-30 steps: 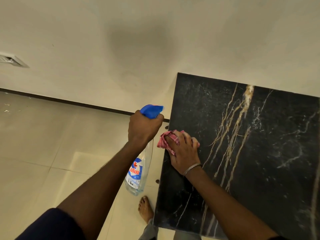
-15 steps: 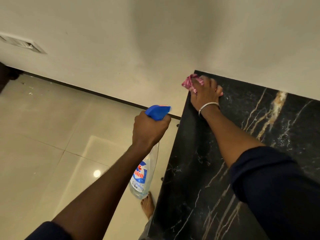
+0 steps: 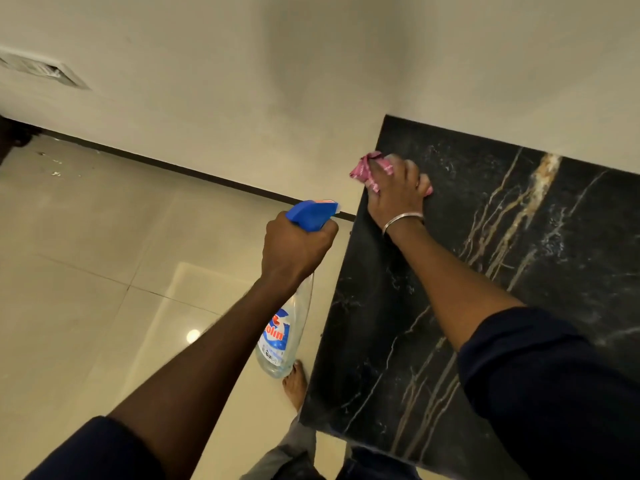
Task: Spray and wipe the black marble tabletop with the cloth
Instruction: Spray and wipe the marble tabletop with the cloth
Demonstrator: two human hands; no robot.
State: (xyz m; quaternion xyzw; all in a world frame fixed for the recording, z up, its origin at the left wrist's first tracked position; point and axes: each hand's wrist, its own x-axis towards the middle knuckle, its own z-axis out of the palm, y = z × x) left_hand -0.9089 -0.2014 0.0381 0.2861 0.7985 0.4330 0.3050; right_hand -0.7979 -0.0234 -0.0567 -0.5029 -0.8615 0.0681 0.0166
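Note:
The black marble tabletop (image 3: 502,271) with gold and white veins fills the right side, its far edge against the wall. My right hand (image 3: 394,192) presses a crumpled pink cloth (image 3: 367,168) onto the tabletop near its far left corner, fingers curled over the cloth. My left hand (image 3: 294,251) grips the neck of a clear spray bottle (image 3: 280,341) with a blue trigger head (image 3: 311,213), held over the floor just left of the table's left edge, nozzle toward the table.
Glossy cream floor tiles (image 3: 104,289) spread to the left, bounded by a cream wall (image 3: 242,81) with a dark skirting line. My bare foot (image 3: 296,386) stands by the table's near left corner. A vent (image 3: 41,69) sits at upper left.
My right hand slid the cloth from mid left edge up to the far left corner, then back a little toward me. The left hand kept the bottle in about the same place.

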